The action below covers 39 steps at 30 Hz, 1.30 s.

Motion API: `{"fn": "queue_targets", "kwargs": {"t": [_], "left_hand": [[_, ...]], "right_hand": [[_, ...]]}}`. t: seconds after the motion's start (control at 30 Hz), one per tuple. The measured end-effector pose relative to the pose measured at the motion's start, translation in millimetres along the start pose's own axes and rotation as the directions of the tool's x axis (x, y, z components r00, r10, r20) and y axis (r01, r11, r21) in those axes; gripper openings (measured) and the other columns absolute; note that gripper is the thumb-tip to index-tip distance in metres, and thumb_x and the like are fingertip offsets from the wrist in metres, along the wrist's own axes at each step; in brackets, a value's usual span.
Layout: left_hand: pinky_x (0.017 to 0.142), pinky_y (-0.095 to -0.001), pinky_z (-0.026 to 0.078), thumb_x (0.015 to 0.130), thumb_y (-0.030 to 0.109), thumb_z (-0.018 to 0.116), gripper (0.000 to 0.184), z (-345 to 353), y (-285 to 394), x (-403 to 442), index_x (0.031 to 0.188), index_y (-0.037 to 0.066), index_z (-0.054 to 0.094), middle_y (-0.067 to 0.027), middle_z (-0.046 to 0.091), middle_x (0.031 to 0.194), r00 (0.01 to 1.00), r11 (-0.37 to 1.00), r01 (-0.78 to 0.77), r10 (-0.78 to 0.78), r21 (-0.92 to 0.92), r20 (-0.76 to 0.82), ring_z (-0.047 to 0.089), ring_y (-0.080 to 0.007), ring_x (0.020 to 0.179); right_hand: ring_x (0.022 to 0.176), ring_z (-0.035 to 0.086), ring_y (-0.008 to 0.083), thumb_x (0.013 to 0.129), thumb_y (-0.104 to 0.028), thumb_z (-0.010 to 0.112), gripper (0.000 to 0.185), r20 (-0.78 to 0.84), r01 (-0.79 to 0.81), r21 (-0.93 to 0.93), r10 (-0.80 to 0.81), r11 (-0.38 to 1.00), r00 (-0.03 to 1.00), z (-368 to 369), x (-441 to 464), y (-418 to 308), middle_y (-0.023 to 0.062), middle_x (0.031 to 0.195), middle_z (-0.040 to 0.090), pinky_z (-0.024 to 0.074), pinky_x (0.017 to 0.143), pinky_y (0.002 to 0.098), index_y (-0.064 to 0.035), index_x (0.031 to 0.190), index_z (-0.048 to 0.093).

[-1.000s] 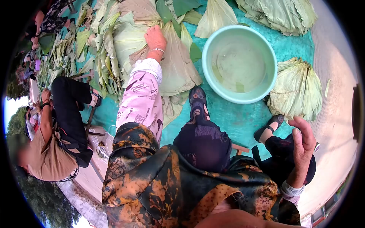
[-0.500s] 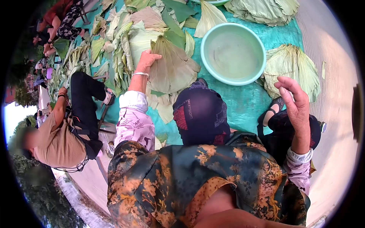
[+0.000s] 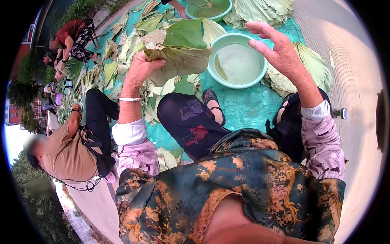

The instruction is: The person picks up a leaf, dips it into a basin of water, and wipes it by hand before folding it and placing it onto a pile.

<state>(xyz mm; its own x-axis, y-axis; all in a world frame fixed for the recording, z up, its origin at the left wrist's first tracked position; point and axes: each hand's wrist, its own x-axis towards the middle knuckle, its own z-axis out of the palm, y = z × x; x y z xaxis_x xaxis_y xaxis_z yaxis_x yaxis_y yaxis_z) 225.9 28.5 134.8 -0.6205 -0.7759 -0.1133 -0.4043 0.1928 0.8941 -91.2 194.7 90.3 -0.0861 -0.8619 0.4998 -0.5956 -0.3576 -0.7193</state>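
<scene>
My left hand (image 3: 144, 69) holds a large dried leaf (image 3: 183, 63) by its left end, thumb on top, raised above the pile of leaves. The leaf is brownish-green and reaches right to the rim of a pale green basin (image 3: 233, 86). A greener leaf (image 3: 185, 33) shows just behind it. My right hand (image 3: 276, 49) is in the air over the basin's right side, fingers apart and holding nothing. The basin contains some clear water (image 3: 239, 63).
Leaves (image 3: 109, 73) lie scattered over a teal sheet (image 3: 243, 110). Stacks of leaves stand at the right (image 3: 310, 67) and top (image 3: 260, 12). A second basin (image 3: 217, 16) is at the top. One person (image 3: 71, 156) sits at the left; others are farther back.
My left hand has lifted the leaf off the pile and tilted it. My right hand has moved up and left, toward the basin. The view has shifted.
</scene>
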Motion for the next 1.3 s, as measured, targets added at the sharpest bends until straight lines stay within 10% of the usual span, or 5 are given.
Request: {"fn": "queue_targets", "kwargs": {"t": [0.2, 0.43, 0.7, 1.0, 1.3], "left_hand": [[0.07, -0.0256, 0.047, 0.072, 0.001, 0.066, 0.021, 79.0, 26.7, 29.4, 0.093, 0.003, 0.065, 0.0011, 0.063, 0.084, 0.964, 0.998, -0.032, 0.047, -0.062, 0.262, 0.057, -0.0079, 0.076], [0.072, -0.0243, 0.047, 0.071, 0.001, 0.066, 0.023, 138.8, 15.0, 49.0, 0.094, 0.002, 0.065, 0.0008, 0.063, 0.083, 0.906, 0.99, 0.079, -0.021, -0.12, 0.422, 0.057, -0.0084, 0.077], [0.074, -0.0248, 0.047, 0.074, 0.004, 0.067, 0.029, 149.3, -7.2, 70.4, 0.102, 0.003, 0.06, 0.0004, 0.062, 0.089, 0.901, 0.965, 0.126, -0.014, -0.231, 0.434, 0.057, -0.0083, 0.079], [0.073, -0.0256, 0.047, 0.079, 0.006, 0.063, 0.026, 122.5, -17.1, 66.1, 0.104, 0.003, 0.058, -0.0034, 0.062, 0.094, 0.997, 0.88, -0.038, 0.001, -0.474, -0.077, 0.058, -0.0115, 0.082], [0.08, -0.0329, 0.049, 0.074, -0.003, 0.065, 0.036, 58.2, -44.6, 56.0, 0.107, -0.005, 0.049, -0.0125, 0.058, 0.1, 0.722, 0.775, -0.41, -0.048, -0.482, -0.69, 0.059, -0.0215, 0.089]], "right_hand": [[0.103, 0.054, 0.0219, 0.076, -0.023, 0.065, 0.049, 0.019, 0.227, 0.009, -0.227, 0.974, 0.974, -0.9, 31.0, 11.8, 0.0096, 0.11, 0.057, 0.0416, 0.089, 0.0333, -0.0082, 0.12, 0.049], [0.087, 0.057, 0.0125, 0.074, -0.026, 0.068, 0.044, 0.301, -0.234, 0.46, 0.097, 0.857, 0.949, -6.3, -1.8, 51.0, 0.0058, 0.094, 0.062, 0.0455, 0.08, 0.0281, -0.0042, 0.11, 0.055], [0.078, 0.056, 0.0095, 0.08, -0.022, 0.06, 0.032, 0.326, -0.407, 0.418, 0.284, 0.812, 0.902, 0.4, -15.3, 78.4, 0.0023, 0.085, 0.062, 0.0461, 0.072, 0.0253, -0.0028, 0.105, 0.058], [0.088, 0.055, 0.0099, 0.085, -0.022, 0.056, 0.031, 0.095, -0.534, 0.552, 0.588, 0.64, 0.804, -9.2, -17.0, 98.9, 0.0019, 0.097, 0.06, 0.042, 0.082, 0.0249, -0.005, 0.111, 0.055], [0.089, 0.055, 0.0144, 0.085, -0.018, 0.058, 0.031, -0.044, -0.546, 0.664, 0.755, 0.511, 0.654, 6.6, -27.9, 140.6, 0.0059, 0.101, 0.058, 0.0437, 0.078, 0.029, -0.002, 0.111, 0.052]]}}
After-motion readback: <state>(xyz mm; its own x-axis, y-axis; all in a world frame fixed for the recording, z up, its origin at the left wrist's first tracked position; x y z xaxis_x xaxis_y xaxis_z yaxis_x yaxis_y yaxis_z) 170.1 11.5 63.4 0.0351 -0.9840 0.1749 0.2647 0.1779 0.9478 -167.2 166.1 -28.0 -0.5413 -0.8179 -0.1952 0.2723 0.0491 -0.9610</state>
